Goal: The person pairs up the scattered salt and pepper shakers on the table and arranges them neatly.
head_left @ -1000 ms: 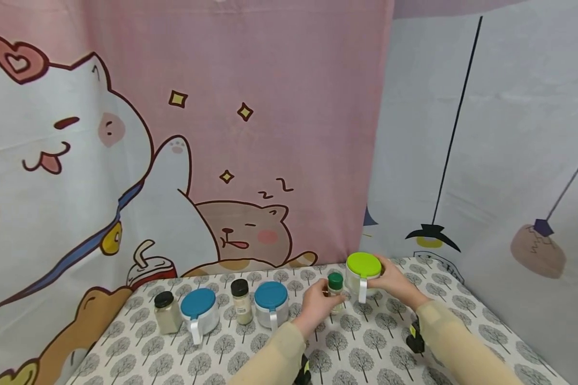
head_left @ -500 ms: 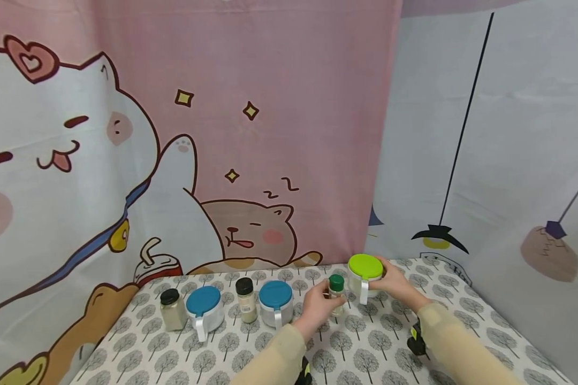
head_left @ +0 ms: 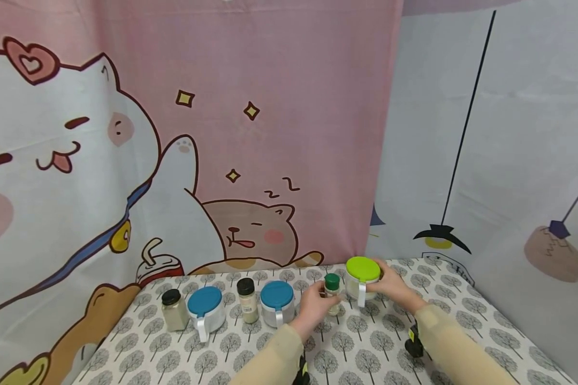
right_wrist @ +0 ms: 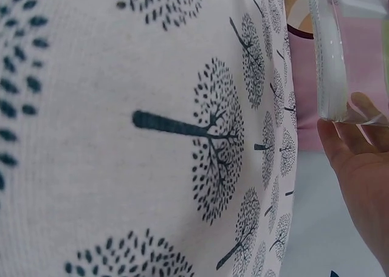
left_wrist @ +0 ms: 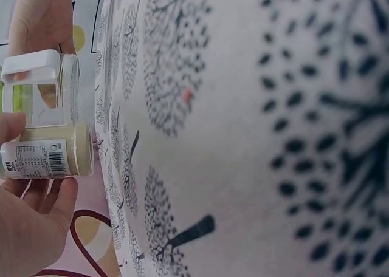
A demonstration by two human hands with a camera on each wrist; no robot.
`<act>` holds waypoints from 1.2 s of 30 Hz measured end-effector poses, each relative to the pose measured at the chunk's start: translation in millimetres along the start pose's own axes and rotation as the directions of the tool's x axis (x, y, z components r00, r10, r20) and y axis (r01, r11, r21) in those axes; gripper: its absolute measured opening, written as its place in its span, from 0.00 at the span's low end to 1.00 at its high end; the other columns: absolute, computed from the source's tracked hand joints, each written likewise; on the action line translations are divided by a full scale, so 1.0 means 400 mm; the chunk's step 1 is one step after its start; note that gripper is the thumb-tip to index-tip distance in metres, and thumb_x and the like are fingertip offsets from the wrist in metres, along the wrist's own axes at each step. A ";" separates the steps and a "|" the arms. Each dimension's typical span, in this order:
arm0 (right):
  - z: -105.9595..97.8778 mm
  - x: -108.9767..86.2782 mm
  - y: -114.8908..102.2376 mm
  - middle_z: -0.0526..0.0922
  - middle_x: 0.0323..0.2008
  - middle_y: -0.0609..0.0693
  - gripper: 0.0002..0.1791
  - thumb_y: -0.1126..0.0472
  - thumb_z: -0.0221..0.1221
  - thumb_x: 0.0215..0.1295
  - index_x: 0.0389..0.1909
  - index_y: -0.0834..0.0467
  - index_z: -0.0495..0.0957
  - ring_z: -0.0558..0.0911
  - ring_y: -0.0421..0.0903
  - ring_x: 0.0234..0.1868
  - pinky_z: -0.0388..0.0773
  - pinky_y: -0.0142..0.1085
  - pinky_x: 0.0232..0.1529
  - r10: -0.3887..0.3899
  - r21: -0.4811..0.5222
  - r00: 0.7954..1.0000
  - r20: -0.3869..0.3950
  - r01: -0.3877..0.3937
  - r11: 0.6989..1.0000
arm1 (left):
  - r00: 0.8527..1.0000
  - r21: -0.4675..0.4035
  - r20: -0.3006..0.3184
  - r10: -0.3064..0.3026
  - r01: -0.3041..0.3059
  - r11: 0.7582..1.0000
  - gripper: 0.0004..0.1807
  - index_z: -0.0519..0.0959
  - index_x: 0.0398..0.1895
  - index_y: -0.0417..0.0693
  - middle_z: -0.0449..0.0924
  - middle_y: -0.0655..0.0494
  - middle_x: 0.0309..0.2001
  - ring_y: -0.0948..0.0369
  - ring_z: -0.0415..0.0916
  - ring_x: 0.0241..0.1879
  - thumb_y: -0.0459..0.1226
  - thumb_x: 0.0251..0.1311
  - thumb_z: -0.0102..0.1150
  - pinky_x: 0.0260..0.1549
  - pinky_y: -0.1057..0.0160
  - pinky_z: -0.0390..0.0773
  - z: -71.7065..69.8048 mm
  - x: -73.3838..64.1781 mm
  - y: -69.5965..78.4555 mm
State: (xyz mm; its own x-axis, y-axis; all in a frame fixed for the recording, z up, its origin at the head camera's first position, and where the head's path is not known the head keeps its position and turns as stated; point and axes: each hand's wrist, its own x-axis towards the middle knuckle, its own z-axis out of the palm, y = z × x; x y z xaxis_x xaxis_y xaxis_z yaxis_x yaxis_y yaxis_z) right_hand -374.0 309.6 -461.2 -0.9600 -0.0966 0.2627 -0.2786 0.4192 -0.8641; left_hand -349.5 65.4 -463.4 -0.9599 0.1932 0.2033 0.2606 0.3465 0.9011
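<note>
In the head view my left hand (head_left: 314, 306) grips a small spice jar with a green cap (head_left: 332, 282), thumb on the near side. The left wrist view shows its pale contents and barcode label (left_wrist: 39, 160), with fingers curled round it. Just right of it, my right hand (head_left: 391, 283) holds a clear canister with a lime-green lid (head_left: 363, 269) and a white handle (head_left: 362, 294) facing me. In the right wrist view, fingers wrap the side of the clear canister (right_wrist: 331, 58) near its base. Whether either base touches the cloth is hard to tell.
Further left stand a black-capped square jar (head_left: 174, 312), a blue-lidded canister (head_left: 206, 302), a black-capped round spice jar (head_left: 248, 302) and another blue-lidded canister (head_left: 276, 295). The tree-print cloth (head_left: 347, 363) covers the table; a cartoon curtain (head_left: 289, 133) hangs behind.
Over the last half second both hands shift slightly left, carrying the green-capped spice jar and lime-lidded canister. Earlier, the head view turned a little left. The other jars stay put.
</note>
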 end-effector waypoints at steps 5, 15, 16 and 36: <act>0.000 0.005 0.001 0.68 0.61 0.65 0.51 0.59 0.72 0.52 0.72 0.63 0.53 0.71 0.62 0.59 0.71 0.55 0.56 0.021 0.001 1.000 0.018 -0.022 1.000 | 1.000 0.016 -0.011 -0.006 0.006 1.000 0.19 0.80 0.47 0.49 0.78 0.61 0.37 0.63 0.74 0.36 0.42 0.52 0.72 0.33 0.60 0.77 -0.003 0.005 -0.003; 0.002 0.012 -0.002 0.68 0.61 0.65 0.52 0.57 0.73 0.50 0.72 0.63 0.54 0.71 0.62 0.60 0.70 0.55 0.57 0.031 -0.035 0.999 0.016 -0.030 0.999 | 0.999 0.061 -0.043 -0.002 0.005 0.998 0.19 0.80 0.45 0.48 0.79 0.60 0.38 0.63 0.74 0.36 0.44 0.52 0.72 0.35 0.60 0.77 -0.014 0.007 -0.014; 0.003 0.012 -0.002 0.68 0.61 0.65 0.52 0.56 0.73 0.50 0.72 0.63 0.54 0.71 0.62 0.59 0.70 0.55 0.57 0.024 -0.038 1.000 0.017 -0.024 0.999 | 0.999 0.058 -0.043 -0.006 0.009 0.998 0.19 0.80 0.45 0.48 0.79 0.60 0.38 0.63 0.74 0.37 0.44 0.52 0.72 0.35 0.60 0.77 -0.016 0.007 -0.015; 0.031 0.011 -0.012 0.66 0.61 0.65 0.52 0.59 0.73 0.51 0.72 0.64 0.53 0.71 0.61 0.59 0.72 0.52 0.55 0.015 0.007 0.997 0.069 -0.016 1.000 | 0.996 0.031 -0.070 -0.063 0.065 0.997 0.20 0.77 0.49 0.45 0.80 0.55 0.43 0.58 0.77 0.44 0.40 0.54 0.70 0.43 0.54 0.79 -0.030 -0.007 -0.036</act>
State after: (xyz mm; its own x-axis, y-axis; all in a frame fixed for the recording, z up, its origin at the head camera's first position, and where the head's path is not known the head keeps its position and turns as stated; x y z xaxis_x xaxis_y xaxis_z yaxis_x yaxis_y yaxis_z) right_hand -377.1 296.1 -461.3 -0.9637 -0.1524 0.2191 -0.2636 0.4141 -0.8713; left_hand -352.1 48.9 -472.5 -0.9792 0.1066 0.1726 0.2008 0.3865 0.9002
